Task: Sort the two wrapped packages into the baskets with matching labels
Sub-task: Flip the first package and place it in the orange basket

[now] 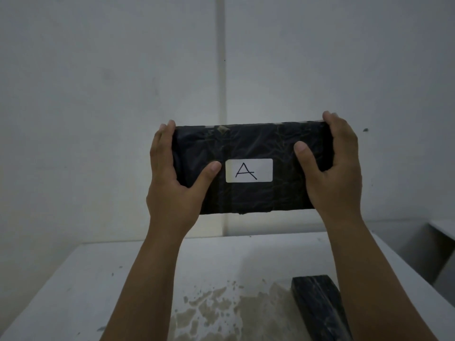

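Observation:
A black wrapped package (251, 146) is held up in front of the wall, its flat face turned to me. A white label (249, 170) on it reads "A". My left hand (172, 173) grips its left end and my right hand (332, 168) grips its right end, thumbs on the front face. A second black wrapped package (317, 306) lies on the white table at the lower right, partly hidden behind my right forearm; no label shows on it. No baskets are in view.
The white table (98, 279) has a brownish stained patch (221, 308) near its front middle. A pale wall with a vertical seam (221, 70) rises behind it. Another white surface edge (443, 230) shows at the far right.

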